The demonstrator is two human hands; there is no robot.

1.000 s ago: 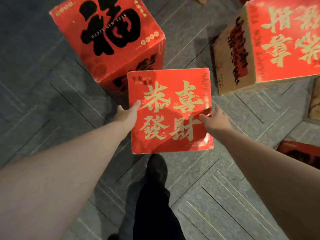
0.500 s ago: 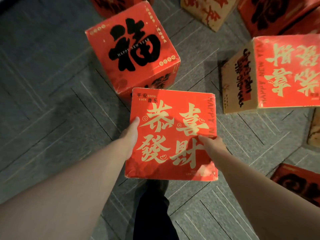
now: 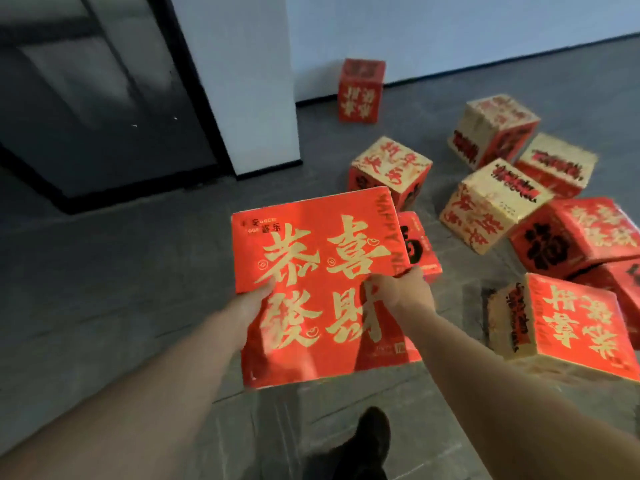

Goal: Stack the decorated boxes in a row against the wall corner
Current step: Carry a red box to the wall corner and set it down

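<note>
I carry a red box (image 3: 322,285) with gold characters on its top face, lifted off the floor in front of me. My left hand (image 3: 251,301) grips its left side, thumb lying on the top face. My right hand (image 3: 401,291) grips its right edge, thumb curled onto the top. A red box (image 3: 360,91) stands alone on the floor against the far white wall. Several red and cream decorated boxes (image 3: 491,209) lie scattered on the floor at the right, some tilted.
A white pillar (image 3: 242,81) rises at the back centre, with a dark glass door (image 3: 93,98) to its left. Grey carpet tiles (image 3: 104,289) cover the floor. My dark shoe (image 3: 363,441) shows at the bottom.
The box has come up higher and my view has risen from the floor to the room, bringing the pillar, far wall and more boxes into sight. Both hands keep their grip.
</note>
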